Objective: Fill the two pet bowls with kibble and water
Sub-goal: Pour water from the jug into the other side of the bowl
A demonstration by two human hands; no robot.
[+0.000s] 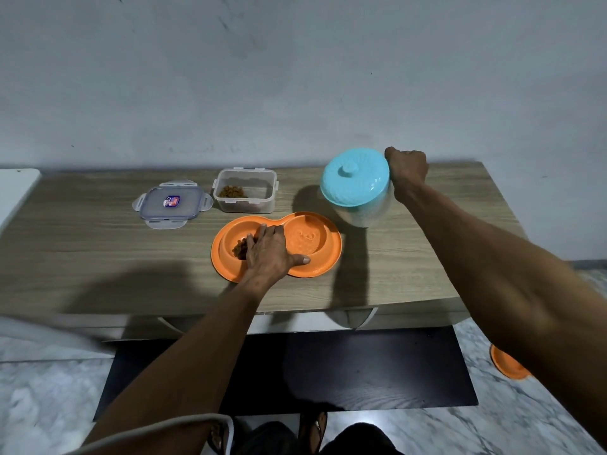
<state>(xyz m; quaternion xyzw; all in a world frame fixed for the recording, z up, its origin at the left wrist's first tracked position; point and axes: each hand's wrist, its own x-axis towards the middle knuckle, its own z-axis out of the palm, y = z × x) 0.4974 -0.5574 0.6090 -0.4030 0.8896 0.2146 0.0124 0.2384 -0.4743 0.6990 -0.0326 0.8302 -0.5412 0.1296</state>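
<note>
An orange double pet bowl (323, 264) lies on the wooden table. Its left well holds brown kibble (239, 249); its right well (307, 239) shows water. My left hand (271, 252) rests flat across the bowl's middle, fingers straight over the left well, thumb on the near rim. A clear water jug with a turquoise lid (354, 180) hangs tilted toward the right well. My right hand (407, 169) grips its handle behind the lid; the handle itself is hidden. A clear kibble container (244, 192) stands open behind the bowl.
The container's lid (172, 203) lies flat to its left. The table (98, 244) stands against a grey wall. Below it lie a black mat (361, 369) and a marble floor with another orange dish (507, 364) at the right.
</note>
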